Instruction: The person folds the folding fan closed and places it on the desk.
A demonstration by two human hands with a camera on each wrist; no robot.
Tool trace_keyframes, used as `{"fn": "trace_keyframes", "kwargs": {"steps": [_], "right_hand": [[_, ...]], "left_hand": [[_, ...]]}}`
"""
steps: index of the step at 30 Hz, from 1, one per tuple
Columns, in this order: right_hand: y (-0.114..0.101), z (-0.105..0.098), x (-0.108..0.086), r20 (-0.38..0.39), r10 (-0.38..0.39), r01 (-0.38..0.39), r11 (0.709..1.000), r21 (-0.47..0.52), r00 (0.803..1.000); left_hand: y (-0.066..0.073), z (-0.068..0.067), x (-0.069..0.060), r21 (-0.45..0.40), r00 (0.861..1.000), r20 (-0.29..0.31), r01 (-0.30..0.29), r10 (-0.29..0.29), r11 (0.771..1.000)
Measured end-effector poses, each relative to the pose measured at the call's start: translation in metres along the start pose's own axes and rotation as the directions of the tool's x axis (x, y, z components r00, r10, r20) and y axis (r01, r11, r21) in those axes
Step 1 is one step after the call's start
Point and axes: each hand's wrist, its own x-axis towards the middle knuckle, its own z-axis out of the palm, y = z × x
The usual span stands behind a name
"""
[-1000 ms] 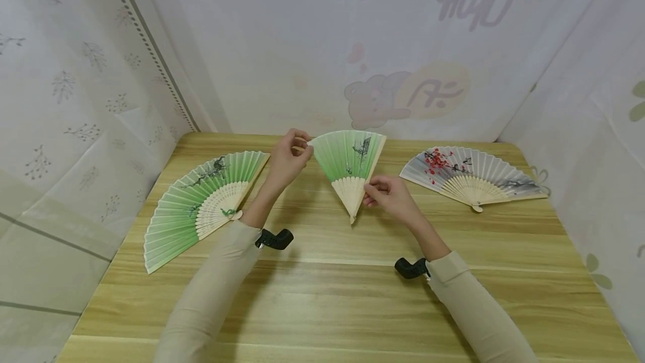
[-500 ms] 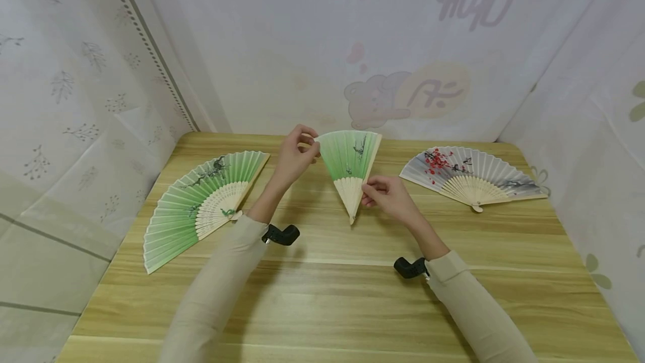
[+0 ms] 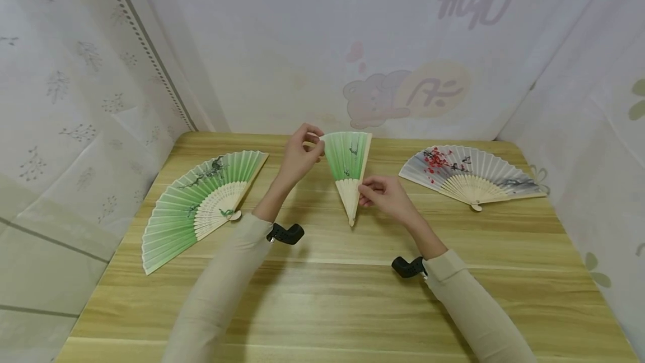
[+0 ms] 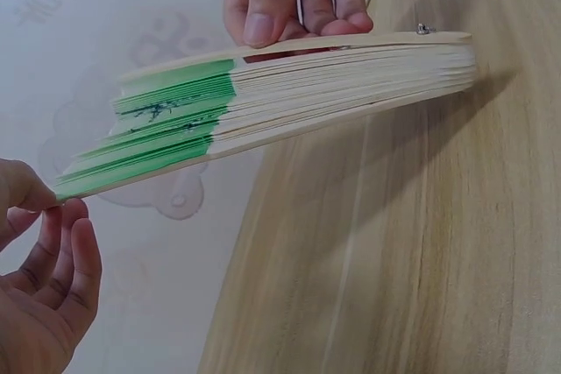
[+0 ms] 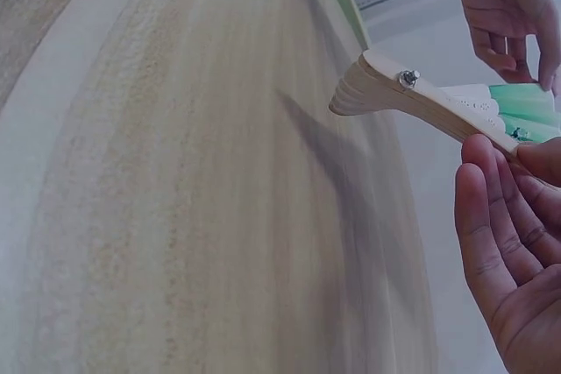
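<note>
Between both hands stands a partly folded green folding fan (image 3: 347, 164), its pale ribs meeting at a pivot at the bottom. My left hand (image 3: 301, 156) pinches the fan's upper left corner between thumb and forefinger. Lower on the opposite side, my right hand (image 3: 387, 198) pinches the outer rib with thumb and fingertips. In the left wrist view the pleats of the green fan (image 4: 175, 120) lie close together, and its shadow on the wood shows it raised. A metal pivot pin (image 5: 408, 79) shows at its narrow end in the right wrist view.
On the left of the wooden table (image 3: 322, 307) lies a spread green fan (image 3: 201, 200) with a green tassel cord. A spread grey-white fan (image 3: 471, 175) with red blossoms lies at the right. A printed white cloth (image 3: 282, 43) hangs behind the table.
The held fan has narrowed. My left hand has moved to the right with its corner, and the right edge has swung slightly left with my right hand.
</note>
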Motion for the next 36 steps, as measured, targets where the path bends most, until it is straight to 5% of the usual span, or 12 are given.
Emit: {"fn": "trace_keyframes", "kwargs": {"steps": [36], "right_hand": [[-0.004, 0.011, 0.001, 0.03, -0.039, 0.04, 0.999, -0.03, 0.999]], "left_hand": [[-0.002, 0.01, 0.001, -0.015, 0.999, -0.012, 0.03, -0.03, 0.999]]}}
